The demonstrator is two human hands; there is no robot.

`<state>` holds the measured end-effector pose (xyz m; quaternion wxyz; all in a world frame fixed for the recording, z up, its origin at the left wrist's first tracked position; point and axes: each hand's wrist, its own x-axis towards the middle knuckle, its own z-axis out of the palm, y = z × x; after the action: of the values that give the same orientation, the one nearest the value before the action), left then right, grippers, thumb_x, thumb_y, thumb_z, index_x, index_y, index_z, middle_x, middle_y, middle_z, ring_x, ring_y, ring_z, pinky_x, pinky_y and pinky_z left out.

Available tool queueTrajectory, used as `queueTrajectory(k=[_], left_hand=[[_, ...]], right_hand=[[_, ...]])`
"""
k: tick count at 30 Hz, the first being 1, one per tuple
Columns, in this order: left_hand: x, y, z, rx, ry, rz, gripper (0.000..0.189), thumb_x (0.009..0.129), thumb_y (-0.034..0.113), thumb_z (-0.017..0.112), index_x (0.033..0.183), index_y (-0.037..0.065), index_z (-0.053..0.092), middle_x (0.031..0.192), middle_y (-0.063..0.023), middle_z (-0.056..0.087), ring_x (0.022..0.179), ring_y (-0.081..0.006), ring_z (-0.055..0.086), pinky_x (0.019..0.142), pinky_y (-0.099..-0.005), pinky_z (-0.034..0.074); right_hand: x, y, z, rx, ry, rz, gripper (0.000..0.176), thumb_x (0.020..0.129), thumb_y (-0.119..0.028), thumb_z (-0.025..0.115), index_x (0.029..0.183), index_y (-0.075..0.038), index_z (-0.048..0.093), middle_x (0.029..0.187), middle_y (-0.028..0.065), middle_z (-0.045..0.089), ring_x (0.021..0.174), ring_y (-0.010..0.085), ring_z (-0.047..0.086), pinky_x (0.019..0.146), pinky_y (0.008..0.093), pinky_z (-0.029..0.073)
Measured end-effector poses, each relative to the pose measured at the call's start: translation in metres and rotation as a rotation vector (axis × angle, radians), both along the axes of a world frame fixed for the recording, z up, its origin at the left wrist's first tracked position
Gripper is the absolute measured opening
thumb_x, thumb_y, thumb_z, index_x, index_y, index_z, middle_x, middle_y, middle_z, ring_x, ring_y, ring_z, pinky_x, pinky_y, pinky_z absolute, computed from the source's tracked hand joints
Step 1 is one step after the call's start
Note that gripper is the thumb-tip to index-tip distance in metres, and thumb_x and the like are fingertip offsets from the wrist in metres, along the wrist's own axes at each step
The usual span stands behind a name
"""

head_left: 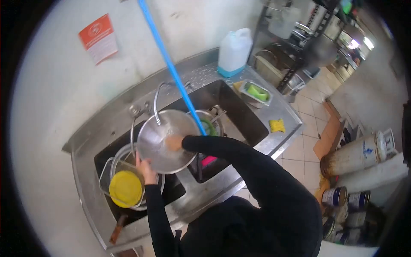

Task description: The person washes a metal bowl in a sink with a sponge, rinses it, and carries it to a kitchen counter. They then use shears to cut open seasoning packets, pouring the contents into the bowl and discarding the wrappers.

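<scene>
Black sleeves (pixel 261 180), left hand (pixel 147 171) with grip holding steel bowl (pixel 153 138), right hand (pixel 174 142) inside, grip unclear; jug (pixel 234 48) containing blue liquid (pixel 230 72)

Readable text: none | wall notice (pixel 97 38), cylinder mark (pixel 369 151), tin labels (pixel 329 197): illegible

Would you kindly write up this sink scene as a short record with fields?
Left hand: on the rim of a large metal bowl
Right hand: inside the bowl
Tap spout: curved, reaching over the bowl
Blue pole: slanting down to the right basin
Counter, right side: yellow sponge; metal container with something green
By the wall: white jug
</scene>
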<state>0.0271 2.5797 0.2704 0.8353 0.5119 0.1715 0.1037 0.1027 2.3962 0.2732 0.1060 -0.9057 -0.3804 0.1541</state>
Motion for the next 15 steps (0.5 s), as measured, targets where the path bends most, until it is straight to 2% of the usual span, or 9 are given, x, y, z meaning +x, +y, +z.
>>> queueTrajectory(k=[1, 3, 4, 5, 7, 9, 10, 12, 15], left_hand=[[-0.004, -0.006, 0.011, -0.021, 0.002, 0.012, 0.072, 0.064, -0.016, 0.037, 0.133, 0.006, 0.044, 0.122, -0.0136, 0.054, 0.104, -0.0258, 0.056, 0.087, -0.0337, 0.046], [-0.005, -0.013, 0.019, -0.060, -0.009, 0.034, 0.068, 0.067, -0.017, 0.037, 0.131, 0.005, 0.046, 0.122, -0.0130, 0.054, 0.103, -0.0238, 0.057, 0.088, -0.0332, 0.046], [-0.002, -0.012, 0.015, -0.076, -0.021, 0.034, 0.066, 0.069, -0.017, 0.037, 0.130, 0.004, 0.047, 0.121, -0.0127, 0.055, 0.102, -0.0226, 0.057, 0.087, -0.0327, 0.047], [0.000, -0.018, 0.024, -0.028, 0.014, 0.069, 0.065, 0.069, -0.018, 0.037, 0.130, 0.004, 0.047, 0.120, -0.0123, 0.056, 0.103, -0.0213, 0.057, 0.087, -0.0319, 0.046], [0.007, -0.019, 0.023, 0.015, 0.054, 0.097, 0.063, 0.070, -0.018, 0.036, 0.129, 0.003, 0.048, 0.119, -0.0119, 0.057, 0.103, -0.0191, 0.057, 0.088, -0.0297, 0.046], [0.009, -0.015, 0.015, 0.016, 0.066, 0.113, 0.062, 0.070, -0.018, 0.036, 0.127, 0.002, 0.050, 0.119, -0.0119, 0.057, 0.103, -0.0182, 0.057, 0.088, -0.0284, 0.045], [0.007, -0.021, 0.023, 0.067, 0.073, 0.132, 0.062, 0.069, -0.018, 0.036, 0.126, 0.002, 0.052, 0.118, -0.0118, 0.058, 0.103, -0.0173, 0.057, 0.088, -0.0271, 0.045], [0.014, -0.025, 0.024, 0.112, 0.086, 0.167, 0.062, 0.068, -0.018, 0.035, 0.124, 0.001, 0.053, 0.117, -0.0118, 0.058, 0.103, -0.0165, 0.058, 0.088, -0.0258, 0.044], [0.012, -0.029, 0.025, 0.142, -0.102, 0.171, 0.066, 0.062, -0.020, 0.033, 0.121, 0.001, 0.056, 0.114, -0.0110, 0.060, 0.100, -0.0157, 0.059, 0.088, -0.0246, 0.043]], right_hand=[[0.018, 0.001, -0.048, 0.196, -0.362, -0.243, 0.024, 0.070, -0.013, 0.056, 0.080, 0.009, 0.061, 0.084, 0.0247, 0.058, 0.082, 0.0336, 0.056, 0.076, 0.0421, 0.043], [0.008, -0.006, -0.025, 0.045, -0.379, -0.033, 0.026, 0.067, -0.016, 0.059, 0.081, 0.005, 0.064, 0.087, 0.0241, 0.059, 0.086, 0.0377, 0.057, 0.079, 0.0430, 0.044], [0.003, -0.004, -0.043, 0.044, -0.474, 0.100, 0.030, 0.066, -0.016, 0.060, 0.085, 0.007, 0.064, 0.087, 0.0256, 0.059, 0.085, 0.0367, 0.056, 0.081, 0.0424, 0.043], [0.005, -0.006, -0.082, 0.347, -0.626, 0.240, 0.033, 0.065, -0.015, 0.061, 0.089, 0.007, 0.063, 0.093, 0.0274, 0.059, 0.088, 0.0342, 0.057, 0.084, 0.0430, 0.043], [0.004, -0.020, -0.036, 0.186, -0.115, 0.342, 0.028, 0.065, -0.012, 0.061, 0.086, 0.005, 0.064, 0.089, 0.0257, 0.061, 0.092, 0.0334, 0.059, 0.088, 0.0445, 0.042], [0.015, -0.017, 0.001, -0.272, -0.245, 0.087, 0.021, 0.067, -0.013, 0.060, 0.077, 0.006, 0.063, 0.093, 0.0278, 0.061, 0.097, 0.0355, 0.060, 0.084, 0.0449, 0.046], [0.012, -0.017, -0.004, -0.270, -0.240, 0.110, 0.021, 0.067, -0.013, 0.060, 0.077, 0.006, 0.063, 0.093, 0.0278, 0.061, 0.097, 0.0355, 0.060, 0.084, 0.0449, 0.046], [0.008, -0.019, -0.014, -0.079, -0.204, -0.055, 0.019, 0.066, -0.015, 0.063, 0.071, 0.003, 0.065, 0.077, 0.0236, 0.063, 0.078, 0.0364, 0.063, 0.073, 0.0445, 0.050], [-0.008, -0.019, -0.018, -0.046, -0.034, -0.003, 0.018, 0.067, -0.014, 0.061, 0.069, 0.004, 0.064, 0.072, 0.0236, 0.062, 0.069, 0.0382, 0.063, 0.067, 0.0446, 0.050]])
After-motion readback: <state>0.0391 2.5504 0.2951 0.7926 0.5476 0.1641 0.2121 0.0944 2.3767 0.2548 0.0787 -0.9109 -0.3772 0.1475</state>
